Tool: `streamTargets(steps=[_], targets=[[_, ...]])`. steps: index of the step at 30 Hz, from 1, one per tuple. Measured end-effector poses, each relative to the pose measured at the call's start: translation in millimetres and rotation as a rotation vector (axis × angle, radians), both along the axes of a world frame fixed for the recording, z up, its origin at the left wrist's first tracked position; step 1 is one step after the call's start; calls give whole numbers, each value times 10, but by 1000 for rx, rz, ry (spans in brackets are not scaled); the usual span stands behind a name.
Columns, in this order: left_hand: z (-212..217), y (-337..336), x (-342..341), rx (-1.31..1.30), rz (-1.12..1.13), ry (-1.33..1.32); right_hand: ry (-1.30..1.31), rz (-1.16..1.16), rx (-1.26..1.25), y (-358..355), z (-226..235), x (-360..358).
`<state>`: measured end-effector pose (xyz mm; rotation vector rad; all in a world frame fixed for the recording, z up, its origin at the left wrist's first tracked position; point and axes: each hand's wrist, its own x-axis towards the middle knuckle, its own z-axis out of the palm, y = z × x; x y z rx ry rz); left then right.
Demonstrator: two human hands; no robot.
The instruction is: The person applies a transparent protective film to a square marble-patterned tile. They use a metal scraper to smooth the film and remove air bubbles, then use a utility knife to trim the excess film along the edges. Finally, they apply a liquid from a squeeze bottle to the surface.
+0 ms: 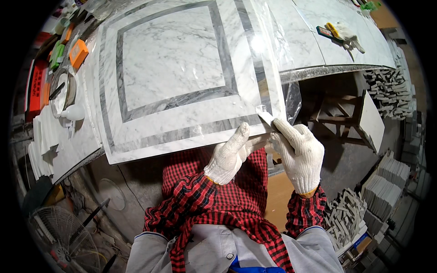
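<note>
A square marble panel [173,54], white with grey inlaid bands, lies in front of me, its near edge overhanging towards my body. My right hand [300,152], in a white knit glove, closes round a small flat scraper-like blade [266,116] at the panel's near right corner. The blade's tip touches the top face, where a small whitish patch shows. My left hand [227,157], gloved too, holds the near edge just left of that corner, thumb up over the edge and fingers below it, partly hidden. Clear plastic film [292,98] hangs off the right side.
On the left stand an orange box [78,53], a green box [57,55] and a white bulb [75,112]. A glove [348,35] lies on the slabs at right. Below are a wooden stool [346,113], stacked stone strips [387,177] and a fan [66,241].
</note>
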<state>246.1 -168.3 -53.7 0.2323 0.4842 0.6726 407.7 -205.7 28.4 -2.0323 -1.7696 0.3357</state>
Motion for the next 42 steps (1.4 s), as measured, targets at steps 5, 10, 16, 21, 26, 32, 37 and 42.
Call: streamTargets(steps=[5,10,16,21,26,32,37,42], targets=[[-46,-11,-2,-11,0,-10,66,-21,14,-43,26,38],[-56,-26,-29,-8,-33,25,76,-51,17,-101,62,74],[546,-18,-389,744,-637,755,128,-99,109,-189,-57,180],[877,-50,-522,1684,-102,1242,215,-188,199,-279,-217,280],[828,21,-297,1805,-492,1445,322,-224,196,-301,-278,321],[764,99,45,1712,-554,1489,336,-222,236,-334,-252,389],[701,73,155,1740,-554,1462,350,-200,263,-341,-306,450],[706,56,168,1719,-572,1440,349,-219,245,-347,-295,476]])
